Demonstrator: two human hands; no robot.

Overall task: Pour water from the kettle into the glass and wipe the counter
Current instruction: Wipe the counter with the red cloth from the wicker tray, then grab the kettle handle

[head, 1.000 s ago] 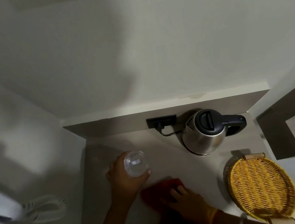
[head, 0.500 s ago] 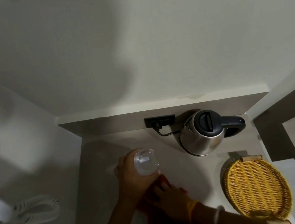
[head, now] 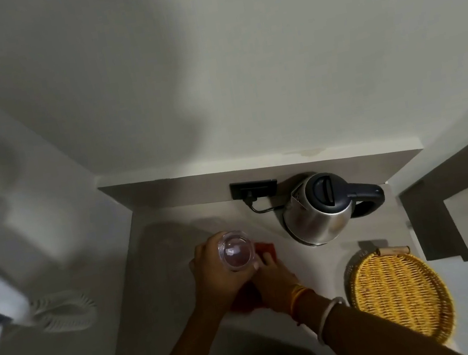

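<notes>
glass held clear as red cloth works the table

glass (head: pixel 236 250), clear and seen from straight above, sits in the left hand (head: pixel 216 276), whose fingers wrap its side; whether its base touches the table (head: pixel 163 282) cannot be told from this angle. the right hand (head: pixel 274 279) lies flat on a red cloth (head: pixel 266 249), fingers spread and pressing it to the table just beside and partly under the glass. the 2 hands touch or nearly touch at the thumb side. yellow thread and a pale bangle (head: pixel 327 315) ring the right wrist. behind and to the right stands a steel kettle (head: pixel 319 215) with a dark lid and handle, upright on its base, its cord running to a black socket (head: pixel 254 188) on the back panel. a woven yellow tray (head: pixel 401 295) rests at the right edge of the table, well apart from the glass. a white coiled cord (head: pixel 63 311) shows at far left, blurred.
</notes>
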